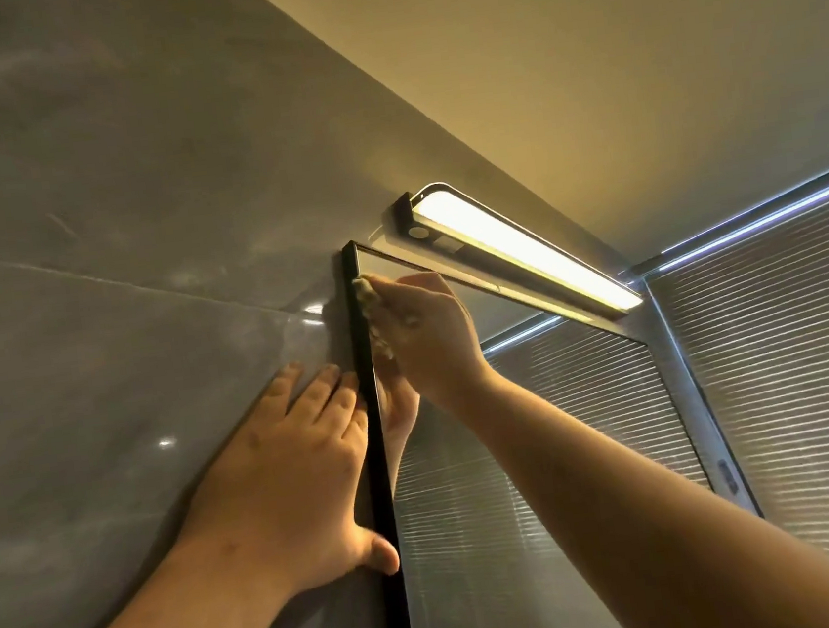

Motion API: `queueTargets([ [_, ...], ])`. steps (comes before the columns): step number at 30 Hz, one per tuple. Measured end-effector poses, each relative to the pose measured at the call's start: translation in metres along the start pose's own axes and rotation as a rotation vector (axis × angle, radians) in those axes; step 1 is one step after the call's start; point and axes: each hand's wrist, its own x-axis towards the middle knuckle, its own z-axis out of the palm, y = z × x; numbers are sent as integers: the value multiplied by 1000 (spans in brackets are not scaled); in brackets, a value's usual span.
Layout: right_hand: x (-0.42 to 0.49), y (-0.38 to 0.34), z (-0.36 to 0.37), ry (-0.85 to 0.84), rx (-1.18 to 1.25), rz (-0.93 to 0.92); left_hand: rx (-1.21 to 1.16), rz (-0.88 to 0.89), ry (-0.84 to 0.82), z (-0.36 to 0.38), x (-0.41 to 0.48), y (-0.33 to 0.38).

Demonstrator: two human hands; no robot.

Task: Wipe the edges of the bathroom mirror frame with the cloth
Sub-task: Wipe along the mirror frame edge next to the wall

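- Black metal, thin and straight: that is the mirror frame (374, 421), fixed to a grey glossy tiled wall (110, 245). I look up at it from below, and its left vertical edge runs up the middle of my view to the top left corner.
- A pale cloth (369, 302), small and bunched, sits against the inner side of that left edge, just below the top corner, touching both frame and glass.
- My right hand (430, 335) holds the cloth, its fingers (421, 282) curled over it and pressing it to the frame.
- My left hand (292, 462) lies flat on the wall just left of the frame, fingers straight and slightly spread, thumb against the frame's front edge. It holds nothing.
- Above the mirror glass (521, 456) a lit bar lamp (518, 245) hangs close to the top edge. Window blinds (793, 348) fill the right.
- Handling, as I judge it: the cloth looks soft and light, and will crumple and slip out of the fingers if held loosely, so it is best kept bunched under the fingertips.
- The frame looks stiff and fixed, so it can take firm pressure. The glass is fragile and smears easily, so I would press on the metal, not the pane.
- The lamp may be warm, and leaves little room along the top edge.
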Motion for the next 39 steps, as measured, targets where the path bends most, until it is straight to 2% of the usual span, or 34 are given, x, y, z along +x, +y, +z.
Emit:
queueTargets([
  [7,-28,2,-12,-39,-44,-14,-23,-25,52,7,2,-4],
  [13,-42,-8,-24,-130,-93,3,-51,-32,30,17,4,-8],
  [18,-68,-14,-44,-192,-108,-75,-81,-91,67,20,7,-7],
  [21,-97,-13,-54,-240,-74,-101,-35,-114,122,55,17,-15],
  [24,-131,-8,-58,-273,-46,-139,-162,-29,170,96,21,-30],
  [26,-149,-4,-61,-311,-34,-147,-119,-48,166,88,21,-26],
  [28,-158,-4,-65,-383,-30,-123,-66,-54,209,66,19,-18],
  [31,-157,-12,-69,-476,-70,-13,-120,5,206,53,19,-21],
  [34,-158,-23,-77,-458,-89,70,-227,17,176,51,20,-21],
  [39,-175,-30,-100,-364,-158,130,-157,32,122,30,13,-20],
])
